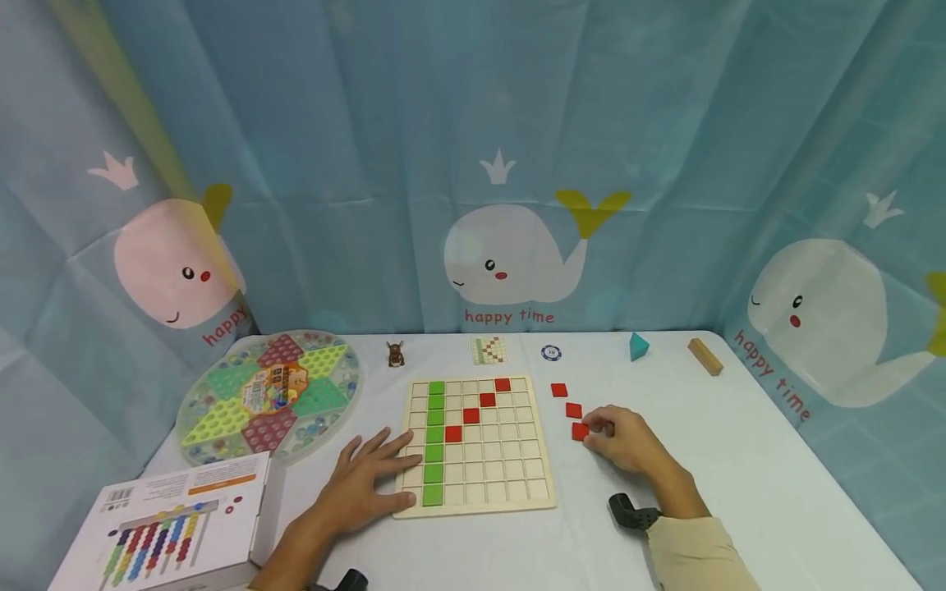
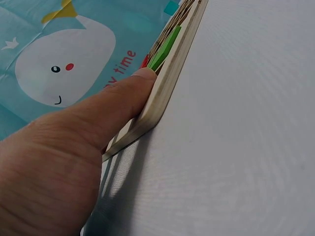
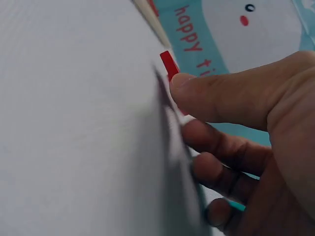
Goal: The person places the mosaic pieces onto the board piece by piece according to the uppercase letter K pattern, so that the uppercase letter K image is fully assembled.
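Note:
A wooden grid board [image 1: 510,496] lies on the white table, with a column of green square tiles [image 1: 433,452] and a diagonal of red tiles [image 1: 471,416] set in its cells. Fingers spread, my left hand [image 1: 362,484] rests on the board's left side. The left wrist view shows its thumb [image 2: 123,93] on the frame beside a green tile [image 2: 166,49]. Right of the board, my right hand [image 1: 628,439] pinches a red tile [image 1: 580,432] between thumb and fingers. This tile [image 3: 169,64] is partly hidden by the thumb in the right wrist view.
Two loose red tiles [image 1: 559,390] lie above the right hand. Along the back stand a small brown figure [image 1: 395,354], a pattern card [image 1: 489,350], a poker chip [image 1: 551,353], a teal block [image 1: 639,346] and a wooden block [image 1: 705,357]. At left are a round game board [image 1: 325,435] and a white box [image 1: 185,484].

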`<state>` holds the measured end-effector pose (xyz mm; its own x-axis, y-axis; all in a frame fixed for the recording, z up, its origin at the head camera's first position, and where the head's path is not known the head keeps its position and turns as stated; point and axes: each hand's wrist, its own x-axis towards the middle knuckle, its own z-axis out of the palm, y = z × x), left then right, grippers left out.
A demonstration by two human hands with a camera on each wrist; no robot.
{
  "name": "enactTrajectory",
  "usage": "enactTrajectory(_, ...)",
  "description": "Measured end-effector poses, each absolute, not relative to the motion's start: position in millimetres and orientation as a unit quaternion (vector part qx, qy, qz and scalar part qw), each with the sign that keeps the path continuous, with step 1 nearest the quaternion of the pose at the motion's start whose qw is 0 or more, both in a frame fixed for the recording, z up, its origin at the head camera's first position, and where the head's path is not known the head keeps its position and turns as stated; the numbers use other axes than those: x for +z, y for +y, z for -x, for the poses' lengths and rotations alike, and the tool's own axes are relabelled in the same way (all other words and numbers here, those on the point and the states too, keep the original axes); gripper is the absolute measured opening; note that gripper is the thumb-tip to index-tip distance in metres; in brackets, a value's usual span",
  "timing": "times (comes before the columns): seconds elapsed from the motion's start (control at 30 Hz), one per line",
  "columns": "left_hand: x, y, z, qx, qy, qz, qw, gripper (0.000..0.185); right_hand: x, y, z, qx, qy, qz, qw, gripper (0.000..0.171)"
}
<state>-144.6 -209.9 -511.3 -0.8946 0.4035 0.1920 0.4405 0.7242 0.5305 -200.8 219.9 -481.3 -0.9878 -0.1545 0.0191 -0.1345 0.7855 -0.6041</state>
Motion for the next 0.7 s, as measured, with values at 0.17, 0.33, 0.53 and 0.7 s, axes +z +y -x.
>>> enactTrajectory(0.17, -513, -209, 146, -0.296, -0.927, 0.23, 0.034, 0.057, -470, 222, 199, -0.341, 0.935, 0.099, 0.016, 0.021)
enactTrajectory(0.33, -513, -208, 148, -0.292, -0.927, 0.233, 0.034, 0.058, -454, 221, 196, -0.35, 0.927, 0.136, -0.018, 0.021)
enactTrajectory(0.53, -511, -210, 145, -0.294, -0.929, 0.225, 0.028, 0.057, -434, 213, 188, -0.37, 0.915, 0.155, -0.042, 0.023)
enactTrajectory(0.7, -511, -210, 144, -0.3, -0.928, 0.221, 0.024, 0.057, -416, 206, 177, -0.376, 0.908, 0.172, -0.073, 0.023)
